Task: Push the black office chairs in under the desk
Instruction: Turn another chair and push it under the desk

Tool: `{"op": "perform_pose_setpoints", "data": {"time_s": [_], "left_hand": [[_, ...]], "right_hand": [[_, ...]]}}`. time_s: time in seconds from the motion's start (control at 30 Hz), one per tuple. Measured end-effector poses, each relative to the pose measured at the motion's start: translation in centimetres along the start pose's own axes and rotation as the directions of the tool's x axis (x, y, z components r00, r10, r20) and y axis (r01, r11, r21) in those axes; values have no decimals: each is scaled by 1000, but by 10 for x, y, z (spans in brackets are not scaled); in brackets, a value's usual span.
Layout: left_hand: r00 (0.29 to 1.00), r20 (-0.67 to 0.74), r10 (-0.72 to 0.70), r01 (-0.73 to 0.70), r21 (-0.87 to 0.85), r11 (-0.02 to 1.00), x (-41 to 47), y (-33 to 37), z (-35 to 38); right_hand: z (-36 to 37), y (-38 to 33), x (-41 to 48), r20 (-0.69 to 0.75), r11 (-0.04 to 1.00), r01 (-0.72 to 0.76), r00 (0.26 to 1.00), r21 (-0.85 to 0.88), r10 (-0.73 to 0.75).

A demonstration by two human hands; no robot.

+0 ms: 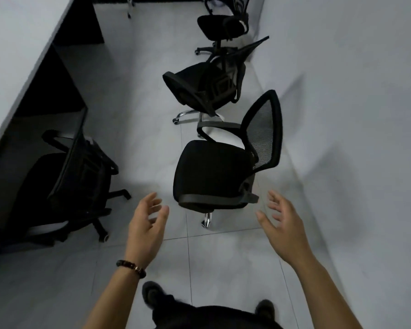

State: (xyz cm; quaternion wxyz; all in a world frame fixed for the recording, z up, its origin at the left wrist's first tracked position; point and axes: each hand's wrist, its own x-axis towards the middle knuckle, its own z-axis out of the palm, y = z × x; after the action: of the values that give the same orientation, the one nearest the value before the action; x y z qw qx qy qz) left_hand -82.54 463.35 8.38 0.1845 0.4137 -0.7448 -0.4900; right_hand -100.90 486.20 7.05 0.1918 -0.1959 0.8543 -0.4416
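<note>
Both our hands empty, left hand (147, 222) and right hand (282, 222) spread apart either side of the nearest chair (214, 172), which stands out in the aisle away from the desk (17, 55); best to grip backrest or armrests and roll it straight under.

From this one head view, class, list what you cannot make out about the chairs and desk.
Head view only:
Nearest chair: base mostly hidden by its own seat.
Tucked chair: front lost in shadow under the desk.
Farthest chair: backrest cut off by the top edge.
The desk: most of its top cut off by the left edge.
</note>
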Motion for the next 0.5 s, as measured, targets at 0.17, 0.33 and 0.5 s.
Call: {"op": "perform_pose_setpoints", "data": {"time_s": [0.17, 0.33, 0.5], "left_hand": [[1000, 1, -18, 18, 19, 1000, -39, 43, 122], [997, 73, -27, 23, 52, 998, -48, 99, 205], [999, 34, -5, 2, 83, 997, -3, 130, 265]], "right_hand": [[-99, 83, 10, -2, 999, -27, 1000, 24, 27], [-178, 110, 46, 9, 1000, -19, 1000, 24, 18], [-206, 128, 122, 50, 999, 18, 999, 46, -20]]}}
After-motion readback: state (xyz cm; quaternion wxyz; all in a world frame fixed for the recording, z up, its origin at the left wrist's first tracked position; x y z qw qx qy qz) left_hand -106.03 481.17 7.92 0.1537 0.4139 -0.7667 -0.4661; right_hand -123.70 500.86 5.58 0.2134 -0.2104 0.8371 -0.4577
